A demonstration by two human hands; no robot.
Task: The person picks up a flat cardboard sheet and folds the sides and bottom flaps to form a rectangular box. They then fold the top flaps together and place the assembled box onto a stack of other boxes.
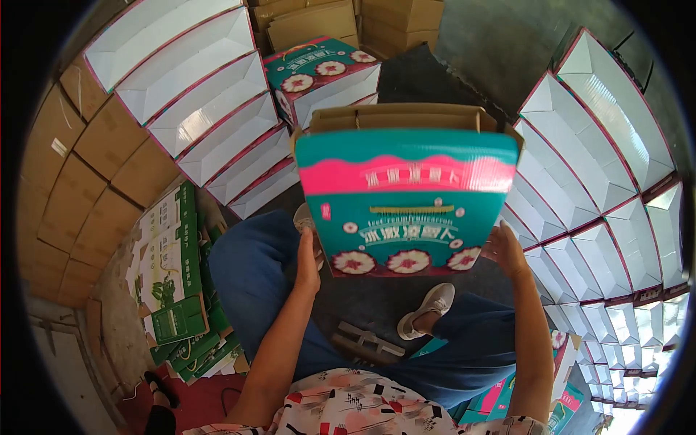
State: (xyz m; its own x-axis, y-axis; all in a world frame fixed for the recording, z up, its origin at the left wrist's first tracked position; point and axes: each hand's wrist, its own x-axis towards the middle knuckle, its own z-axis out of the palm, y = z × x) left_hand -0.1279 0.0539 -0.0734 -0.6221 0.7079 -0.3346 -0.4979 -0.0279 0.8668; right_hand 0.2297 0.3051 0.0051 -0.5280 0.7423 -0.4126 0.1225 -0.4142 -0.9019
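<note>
A teal and pink printed carton (406, 210) is held up in front of me, its brown inner flaps raised at the top. My left hand (309, 254) presses against its lower left side. On the lower right side is my right hand (505, 246), its fingers partly hidden behind the carton. Just behind, to the upper left, another teal printed box (319, 72) rests beside the stacked white-lined boxes (196, 119).
Brown cartons (80, 196) are piled at the left. Flat green and white cardboard (170, 268) lies near my left knee. White-lined boxes (594, 130) form a wall at the right. Flat teal cardboard (500, 399) lies by my right leg. Another person's foot (161, 390) shows lower left.
</note>
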